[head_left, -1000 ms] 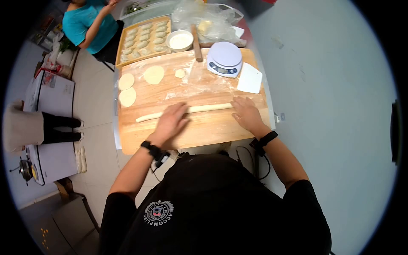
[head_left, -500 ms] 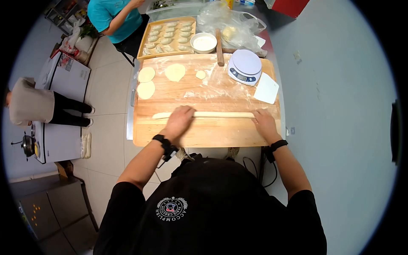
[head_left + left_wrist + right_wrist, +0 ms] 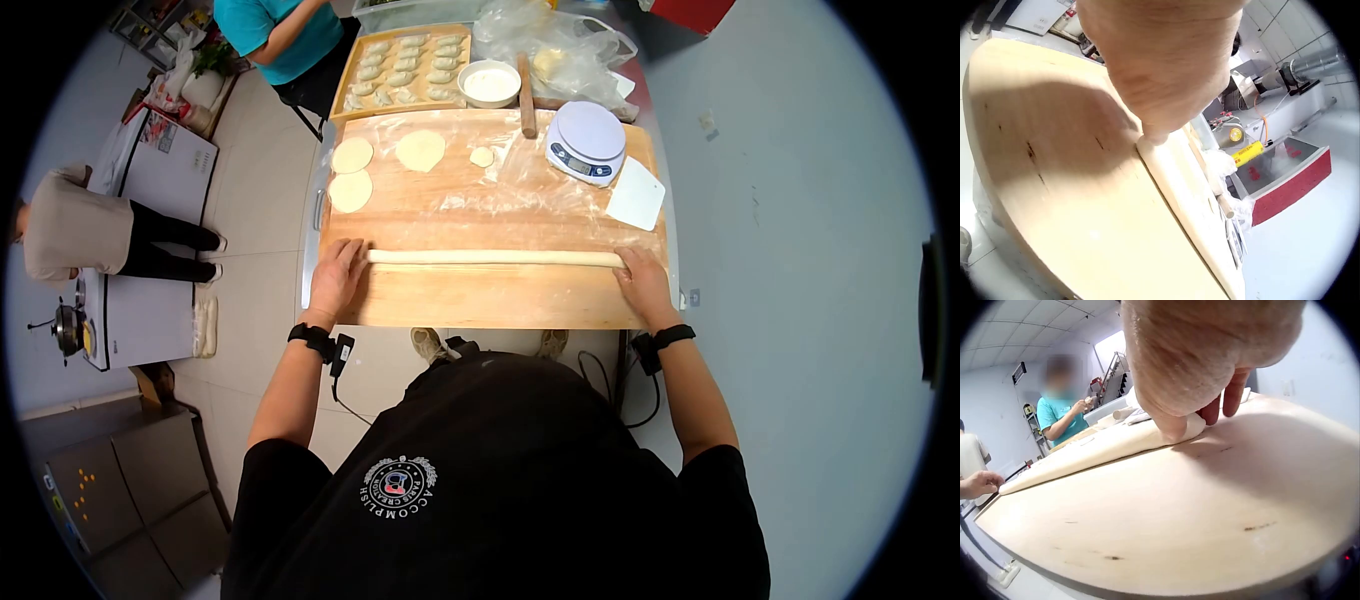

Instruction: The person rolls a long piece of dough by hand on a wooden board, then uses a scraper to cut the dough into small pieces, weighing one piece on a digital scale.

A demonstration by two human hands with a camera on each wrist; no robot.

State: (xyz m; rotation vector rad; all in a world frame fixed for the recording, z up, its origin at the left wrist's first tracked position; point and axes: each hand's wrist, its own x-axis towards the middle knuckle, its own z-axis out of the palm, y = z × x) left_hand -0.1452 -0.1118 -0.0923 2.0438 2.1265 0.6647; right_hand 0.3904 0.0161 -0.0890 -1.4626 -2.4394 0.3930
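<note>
A long, thin dough rope [image 3: 490, 257] lies straight across the wooden board [image 3: 450, 300]. At its left end the left hand [image 3: 338, 278] touches it, fingers over the tip. The right hand [image 3: 645, 284] is at the other end; in the right wrist view this hand [image 3: 1210, 356] has its thumb against the dough rope [image 3: 1104, 448], with the fingers bent on the far side of its end. From the left wrist, the left hand [image 3: 1163, 62] covers the end of the dough rope [image 3: 1179, 184], and most of its fingers are hidden.
Flat dough rounds [image 3: 420, 151] and a small dough piece [image 3: 482, 157] lie farther back. Behind them are a tray of dumplings [image 3: 345, 100], a white bowl [image 3: 489, 84], a rolling pin [image 3: 526, 96], a scale [image 3: 586, 143] and a white scraper [image 3: 636, 194]. Two other people are at the left.
The left hand has moved left along the dough rope to its left end. The right hand stays at the right end. The rope now looks straighter.
</note>
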